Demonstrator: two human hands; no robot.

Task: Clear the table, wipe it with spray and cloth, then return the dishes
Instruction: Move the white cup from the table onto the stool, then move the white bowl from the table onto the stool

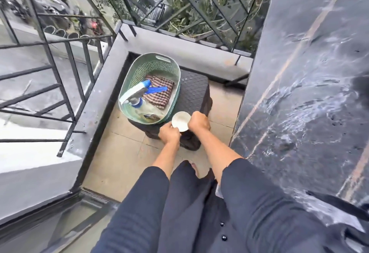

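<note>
A small white bowl is held over the near edge of a low dark stool. My left hand grips its near-left rim and my right hand grips its right rim. Behind it on the stool stands a green plastic basket. Inside the basket lie a spray bottle with a white and blue head and a folded checked cloth. The dark marble table runs along the right side, streaked with wet smears.
A black metal railing and a grey parapet close the balcony on the left and far side. Beige floor tiles lie between the parapet and the stool. My dark sleeves fill the bottom of the view.
</note>
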